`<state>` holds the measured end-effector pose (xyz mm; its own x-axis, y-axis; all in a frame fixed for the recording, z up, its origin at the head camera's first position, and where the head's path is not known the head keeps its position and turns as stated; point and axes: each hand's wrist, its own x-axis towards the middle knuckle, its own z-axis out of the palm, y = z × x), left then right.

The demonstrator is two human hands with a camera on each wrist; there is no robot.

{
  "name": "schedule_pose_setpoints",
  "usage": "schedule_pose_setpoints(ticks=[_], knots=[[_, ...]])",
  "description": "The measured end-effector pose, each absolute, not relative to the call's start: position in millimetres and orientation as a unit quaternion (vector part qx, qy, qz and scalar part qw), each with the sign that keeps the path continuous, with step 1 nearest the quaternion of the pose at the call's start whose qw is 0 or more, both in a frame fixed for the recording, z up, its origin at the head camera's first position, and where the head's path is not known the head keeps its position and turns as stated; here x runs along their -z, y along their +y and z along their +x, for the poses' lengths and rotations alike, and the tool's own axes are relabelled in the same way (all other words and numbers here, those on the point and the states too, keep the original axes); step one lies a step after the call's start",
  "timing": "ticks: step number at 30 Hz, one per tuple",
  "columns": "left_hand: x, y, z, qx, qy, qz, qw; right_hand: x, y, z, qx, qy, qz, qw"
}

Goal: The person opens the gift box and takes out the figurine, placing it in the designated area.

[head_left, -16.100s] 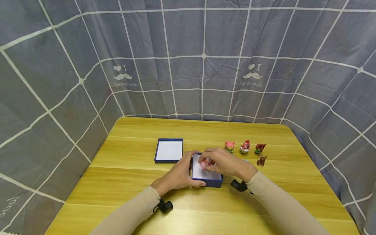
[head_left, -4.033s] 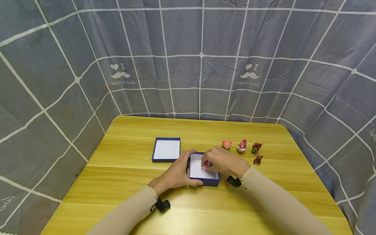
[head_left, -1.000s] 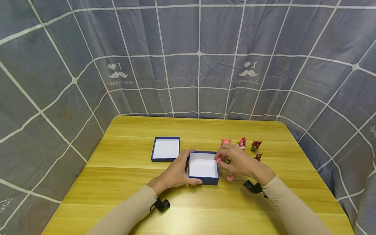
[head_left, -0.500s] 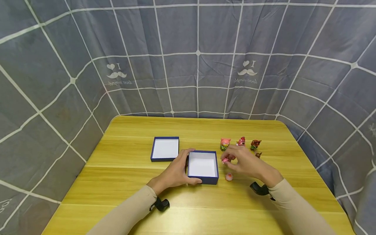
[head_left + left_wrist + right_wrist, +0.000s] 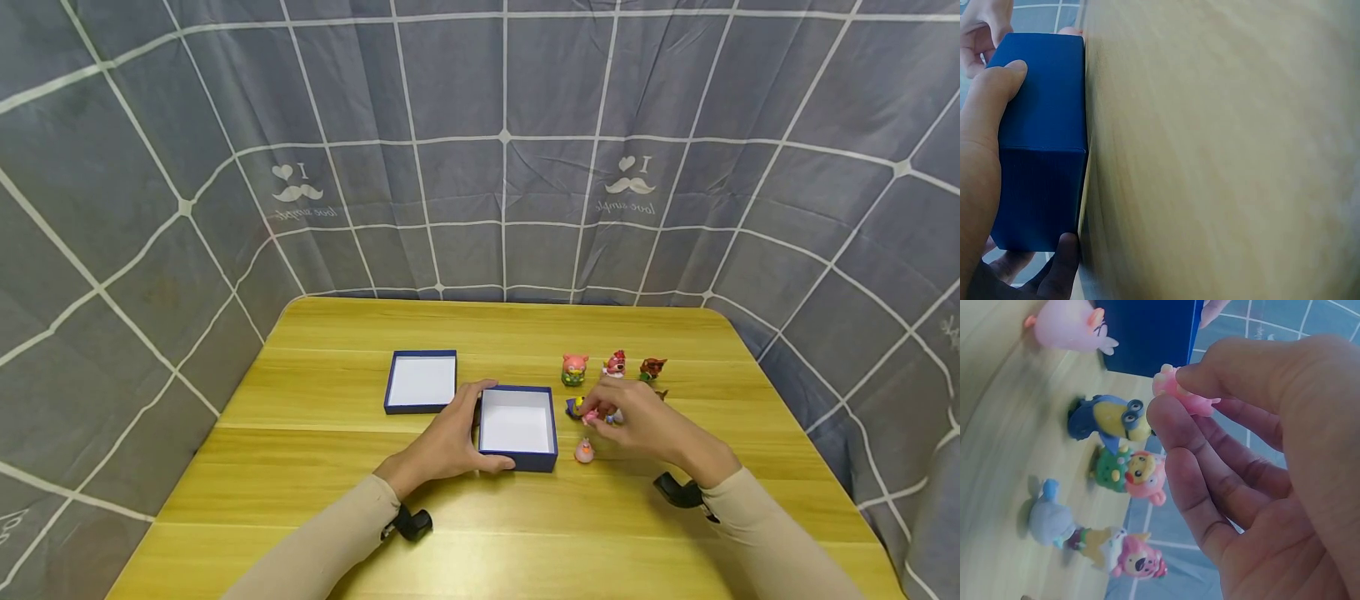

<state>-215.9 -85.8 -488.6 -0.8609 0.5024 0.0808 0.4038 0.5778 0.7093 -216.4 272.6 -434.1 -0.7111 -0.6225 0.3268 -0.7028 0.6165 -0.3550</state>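
Observation:
My left hand [image 5: 450, 433] grips the left side of a square dark blue box [image 5: 532, 461] with a white inside. In the left wrist view its thumb lies on one blue wall, with other fingers around the far corner. To the right of the box, my right hand [image 5: 637, 421] pinches a small pink figurine [image 5: 1200, 405] between thumb and fingertips, above the table. Close by its fingers stands a yellow figure in blue goggles and a blue cape [image 5: 1104, 419]. A pale pink bird figure [image 5: 584, 451] stands nearer, just right of the box. A grey-blue figure [image 5: 1050, 519] is partly hidden in the head view.
The shallow blue-rimmed box lid [image 5: 423, 381] lies inside up, left of the box. Behind my right hand stand a pink-hooded figure in green [image 5: 574, 369], a pink bear with a red hat [image 5: 615, 363] and a brown fox-like figure [image 5: 652, 369]. A grey checked curtain [image 5: 465, 183] surrounds the wooden table.
The bird figure, in my right hand over the box earlier, now stands on the table. My right hand has since carried the pink figurine out of the box and rightward. The left hand stays put.

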Motion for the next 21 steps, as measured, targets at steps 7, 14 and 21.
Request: schedule_pose_setpoints(ticks=[7, 14, 21], knots=[[487.8, -86.0, -215.8, -0.378, 0.888, 0.256, 0.066, 434.1, 282.3, -213.2, -0.241, -0.902, 0.354, 0.051], [488.1, -85.6, -216.0, -0.375, 0.889, 0.255, 0.067, 437.3, 289.5, -210.6, -0.225, -0.905, 0.358, 0.049], [487.9, -86.2, -216.1, -0.375, 0.890, 0.252, 0.065, 439.0, 295.7, -208.2, -0.227, -0.909, 0.347, 0.030]])
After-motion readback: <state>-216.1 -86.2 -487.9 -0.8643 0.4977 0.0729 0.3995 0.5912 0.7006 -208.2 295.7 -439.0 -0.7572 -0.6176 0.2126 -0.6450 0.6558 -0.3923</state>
